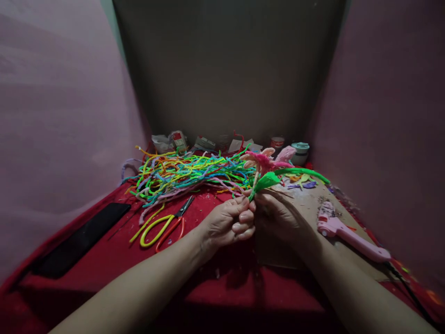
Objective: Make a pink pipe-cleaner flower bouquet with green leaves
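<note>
A pipe-cleaner flower [264,163] with pink petals and green leaves stands upright between my hands. My left hand [231,220] pinches the base of its stem, fingers curled. Close against it, my right hand [278,215] has its fingertips at the same stem, partly hidden behind the left fingers. One green leaf [267,181] rises just above my fingertips, and a long green strip [306,172] arches out to the right.
A heap of coloured pipe cleaners [194,171] spreads over the red cloth. Scissors [167,227] and a black phone-like slab [83,239] lie left. A pink glue gun [351,234] rests on cardboard [302,204] at right, its cord trailing. A lidded tub [300,152] stands behind.
</note>
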The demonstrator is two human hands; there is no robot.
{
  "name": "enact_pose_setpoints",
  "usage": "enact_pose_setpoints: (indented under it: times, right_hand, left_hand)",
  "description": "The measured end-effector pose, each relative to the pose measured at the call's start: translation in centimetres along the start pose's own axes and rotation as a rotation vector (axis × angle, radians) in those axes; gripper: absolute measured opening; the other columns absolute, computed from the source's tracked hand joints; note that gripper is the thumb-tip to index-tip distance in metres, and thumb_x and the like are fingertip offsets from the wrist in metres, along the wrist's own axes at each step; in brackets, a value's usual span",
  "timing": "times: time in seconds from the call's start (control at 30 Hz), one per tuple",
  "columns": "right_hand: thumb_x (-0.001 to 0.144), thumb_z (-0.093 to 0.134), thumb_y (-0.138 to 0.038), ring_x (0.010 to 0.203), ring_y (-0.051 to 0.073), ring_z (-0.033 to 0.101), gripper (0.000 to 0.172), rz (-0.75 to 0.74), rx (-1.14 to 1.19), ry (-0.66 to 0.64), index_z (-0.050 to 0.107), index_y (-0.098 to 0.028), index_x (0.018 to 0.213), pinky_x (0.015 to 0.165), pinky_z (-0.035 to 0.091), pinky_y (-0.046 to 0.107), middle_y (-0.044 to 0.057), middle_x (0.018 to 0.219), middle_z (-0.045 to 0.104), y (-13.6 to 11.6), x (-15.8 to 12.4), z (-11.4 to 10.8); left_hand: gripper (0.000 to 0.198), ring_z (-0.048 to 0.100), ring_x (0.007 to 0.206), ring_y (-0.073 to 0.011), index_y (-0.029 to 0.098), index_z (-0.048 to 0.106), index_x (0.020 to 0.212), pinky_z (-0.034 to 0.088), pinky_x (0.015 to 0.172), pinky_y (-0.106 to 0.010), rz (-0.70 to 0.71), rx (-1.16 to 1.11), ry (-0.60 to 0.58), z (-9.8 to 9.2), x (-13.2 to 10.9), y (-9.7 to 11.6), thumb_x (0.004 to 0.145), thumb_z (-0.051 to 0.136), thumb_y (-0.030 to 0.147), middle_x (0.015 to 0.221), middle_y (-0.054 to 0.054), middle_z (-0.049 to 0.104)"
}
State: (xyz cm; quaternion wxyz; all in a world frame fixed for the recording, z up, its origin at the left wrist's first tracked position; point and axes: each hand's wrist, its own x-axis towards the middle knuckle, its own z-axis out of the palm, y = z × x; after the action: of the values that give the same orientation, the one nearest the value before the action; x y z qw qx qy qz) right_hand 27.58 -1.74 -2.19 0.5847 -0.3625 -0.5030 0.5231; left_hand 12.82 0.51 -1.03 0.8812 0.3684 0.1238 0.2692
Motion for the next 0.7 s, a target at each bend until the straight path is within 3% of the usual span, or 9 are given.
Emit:
enact_pose_setpoints:
  times: [0.17,0.27,0.4,0.53,0.63,0.7]
  right_hand:
    - [0.066,0.068,-0.032,0.048,0.008,0.039,0.02,0.113,0.261,-0.016,0.054,-0.018,0.062,0.045,0.032,0.021,-0.004,0.055,0.047,0.0,0.0,0.5]
    - [0.067,0.066,-0.032,0.046,0.008,0.036,0.023,0.075,0.239,0.009,0.05,-0.018,0.058,0.042,0.027,0.021,-0.004,0.052,0.043,-0.2,0.0,0.6]
    - [0.07,0.062,-0.033,0.045,0.008,0.029,0.024,0.026,0.147,0.093,0.045,-0.02,0.058,0.039,0.021,0.021,-0.005,0.051,0.036,-0.2,0.2,0.4]
    - [0.072,0.06,-0.034,0.045,0.009,0.028,0.025,0.006,0.082,0.135,0.045,-0.02,0.056,0.041,0.024,0.022,-0.005,0.052,0.037,-0.4,0.1,0.5]
    - [0.071,0.06,-0.034,0.051,0.012,0.039,0.018,-0.027,-0.057,0.181,0.055,-0.02,0.06,0.049,0.035,0.026,-0.002,0.057,0.048,-0.4,-0.1,0.7]
    - [0.071,0.061,-0.033,0.059,0.015,0.048,0.013,-0.079,-0.123,0.199,0.061,-0.02,0.068,0.058,0.041,0.028,0.0,0.064,0.056,-0.2,-0.1,0.7]
  left_hand:
    - [0.021,0.043,0.034,-0.0057,0.009,0.059,0.078,0.037,0.039,-0.019,0.043,0.188,0.009,0.0,0.0,0.3,0.082,0.056,0.03,0.05,0.002,0.05]
    - [0.029,0.057,0.046,-0.0115,0.008,0.059,0.084,0.043,0.048,-0.022,0.064,0.317,0.068,-0.2,0.0,0.7,0.086,0.05,0.035,0.06,-0.005,0.061]
    - [0.041,0.06,0.053,-0.015,0.009,0.058,0.084,0.045,0.054,-0.026,0.111,0.508,0.152,-0.4,0.0,1.4,0.085,0.044,0.048,0.067,-0.008,0.064]
    - [0.032,0.058,0.063,-0.0132,0.012,0.06,0.086,0.043,0.063,-0.025,0.339,1.028,0.361,0.1,-0.2,1.1,0.083,0.05,0.042,0.072,-0.004,0.063]
    - [0.026,0.057,0.07,-0.0149,0.014,0.06,0.093,0.041,0.066,-0.024,0.472,1.47,0.476,0.2,-0.3,0.3,0.079,0.058,0.036,0.082,-0.005,0.065]
    - [0.022,0.056,0.065,-0.0143,0.014,0.06,0.096,0.039,0.062,-0.024,0.492,1.64,0.517,0.1,-0.2,-0.1,0.082,0.053,0.031,0.08,-0.006,0.065]
